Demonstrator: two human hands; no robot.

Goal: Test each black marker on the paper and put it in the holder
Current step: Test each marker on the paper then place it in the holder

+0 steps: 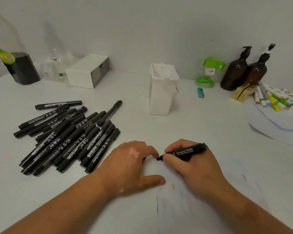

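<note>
My right hand (191, 164) grips an uncapped black marker (188, 150), its tip pointing left just above the white paper (201, 200). My left hand (132, 164) rests on the paper's left edge with its fingers curled; something dark shows under them, and I cannot tell whether it is the cap. A pile of several capped black markers (66, 137) lies on the table to the left. The white holder (162, 89) stands upright behind my hands, and nothing shows above its rim.
At the back left are a large bottle (10, 48) and a white drawer box (88, 70). At the back right stand two brown pump bottles (243, 70), a green container (207, 73), a blue lighter (200, 92) and coloured pens (274, 98) on loose papers.
</note>
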